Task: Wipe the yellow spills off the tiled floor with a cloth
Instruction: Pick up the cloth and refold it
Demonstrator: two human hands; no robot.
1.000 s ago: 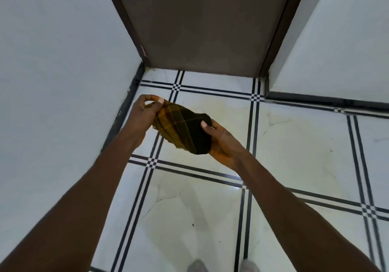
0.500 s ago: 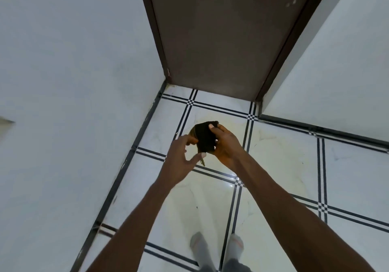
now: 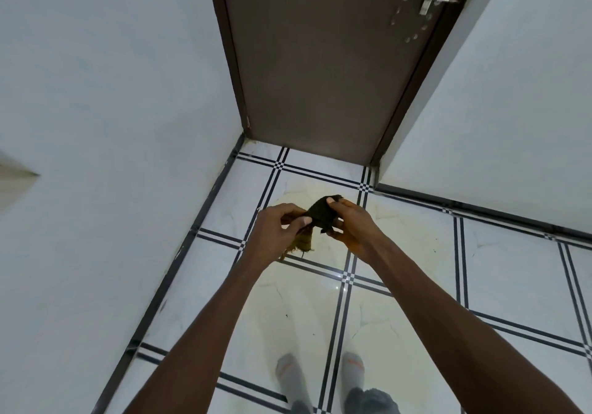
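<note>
I hold a small dark brown and yellow checked cloth bunched between both hands, well above the floor. My left hand pinches its lower left part, and a frayed yellowish corner hangs below that hand. My right hand grips its upper right part with the thumb on top. Faint yellow smears tint the white tiled floor below the cloth and spread toward my feet and to the right.
A shut brown door with a metal bolt stands straight ahead. White walls close in on the left and right, with dark skirting along the floor. My two feet in grey socks stand on the tiles at the bottom.
The view has risen and tilted up, showing more door and my feet. The cloth went from spread out to bunched small. My left hand let go, then took hold of it again.
</note>
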